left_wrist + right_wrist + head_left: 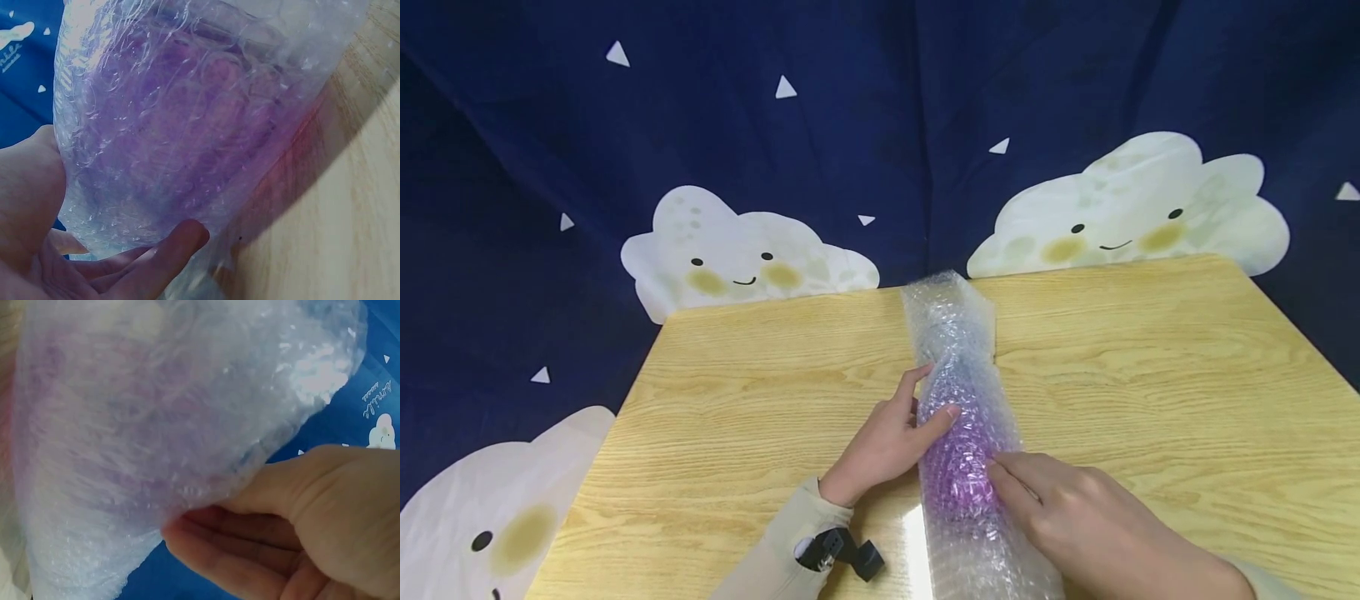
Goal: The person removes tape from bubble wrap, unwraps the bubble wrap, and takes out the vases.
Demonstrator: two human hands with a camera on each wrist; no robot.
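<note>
A long bubble-wrapped bundle (962,400) lies on the wooden table, its far end near the back edge. Through the clear wrap shows something that fades from blue to purple and pink; its kind cannot be made out. My left hand (887,442) holds the bundle from the left side, thumb on top and the other fingers along the edge. In the left wrist view, those fingers (181,244) lie against the crinkled bubble wrap (156,125). On the right, my right hand (1075,508) pinches the wrap's edge between thumb and fingers, seen closely in the right wrist view.
The light wooden table (760,383) spreads out on both sides of the bundle. Behind it hangs a dark blue cloth (865,125) printed with smiling clouds and small white triangles. A black wrist camera (842,552) sits on my left sleeve.
</note>
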